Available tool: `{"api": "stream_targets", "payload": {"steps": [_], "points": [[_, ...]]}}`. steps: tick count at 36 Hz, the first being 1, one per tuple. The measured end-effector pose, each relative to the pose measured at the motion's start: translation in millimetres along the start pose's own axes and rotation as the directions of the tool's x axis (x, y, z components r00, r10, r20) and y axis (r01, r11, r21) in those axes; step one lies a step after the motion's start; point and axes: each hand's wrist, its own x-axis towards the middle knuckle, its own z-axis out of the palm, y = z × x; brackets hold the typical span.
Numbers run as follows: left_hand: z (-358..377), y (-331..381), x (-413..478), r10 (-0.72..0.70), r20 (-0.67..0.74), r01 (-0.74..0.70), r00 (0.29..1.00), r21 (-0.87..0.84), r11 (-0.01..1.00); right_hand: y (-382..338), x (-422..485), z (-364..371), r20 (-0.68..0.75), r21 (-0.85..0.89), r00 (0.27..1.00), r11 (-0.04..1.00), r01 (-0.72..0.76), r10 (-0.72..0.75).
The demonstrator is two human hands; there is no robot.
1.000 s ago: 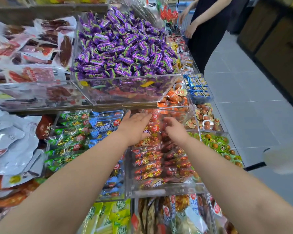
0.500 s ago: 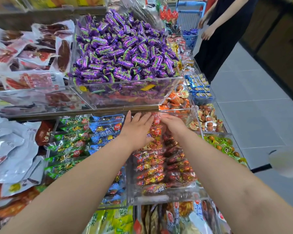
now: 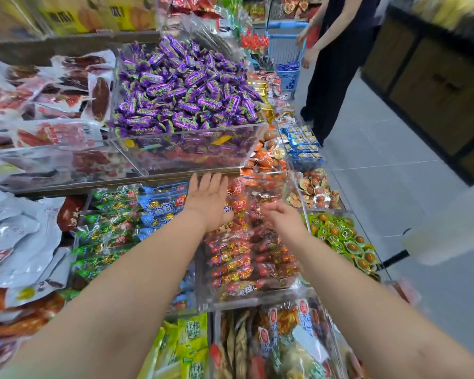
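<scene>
clear bin [image 3: 203, 296]: red snack packs [image 3: 238, 258] beneath left hand [image 3: 208, 203]

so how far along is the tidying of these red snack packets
Done: the red packets at the front of the clear bin lie in rows. In hand: left hand and right hand, both open, are over the back. Left: the back ones look jumbled.

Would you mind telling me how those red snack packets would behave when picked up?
The red snack packets look small and glossy, so probably light and slippery. Loosely heaped in the clear bin, neighbours would likely shift.
</scene>
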Motion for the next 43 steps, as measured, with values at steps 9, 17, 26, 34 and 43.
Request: {"api": "stream_targets", "payload": {"steps": [9,17,26,34,43], "points": [[-15,42,-72,-0.155,-0.322,0.041,0.934,-0.334,0.942,20,-72,-25,-0.063,0.132,0.996,0.99,-0.048,0.057],[37,123,-158,-0.054,0.135,0.145,0.989,-0.887,0.438,89,-154,-49,-0.151,0.349,0.966,0.925,-0.148,0.212],[134,178,-261,0.263,0.547,0.355,0.795,-0.771,0.529,236,-276,-59,-0.237,0.41,0.771,0.78,-0.473,0.592],[192,188,-334,0.302,0.784,0.371,0.543,-0.546,0.751,345,-447,-53,-0.16,0.546,0.405,0.423,-0.723,0.9],[190,233,-340,0.248,0.797,0.352,0.55,-0.491,0.797,391,-534,-84,-0.145,0.768,0.331,0.317,-0.557,0.933]]}}
